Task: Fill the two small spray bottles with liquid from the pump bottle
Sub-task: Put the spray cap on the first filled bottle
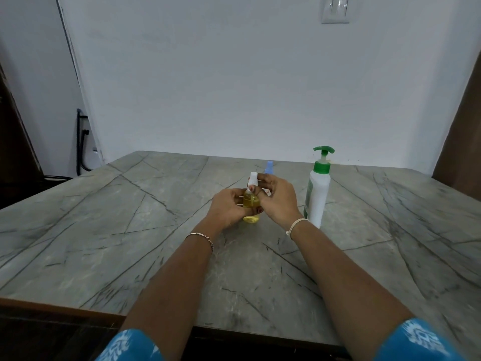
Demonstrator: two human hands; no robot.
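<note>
While my left hand (229, 207) grips the yellow-filled spray bottle (251, 201) mid-table and my right hand (278, 199) pinches its white top (253, 178), the pump bottle (318, 194) stands just right, label unreadable; wide tabletop (104, 230) stretches leftward.

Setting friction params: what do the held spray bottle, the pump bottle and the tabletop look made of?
Held spray bottle: clear, glossy body, probably plastic though glass is possible; yellow liquid shows through. White pump bottle: opaque plastic, soft sheen, green plastic pump. Grey tabletop: stone or stone-look laminate, dark veins, dull finish; which one is unclear.
</note>
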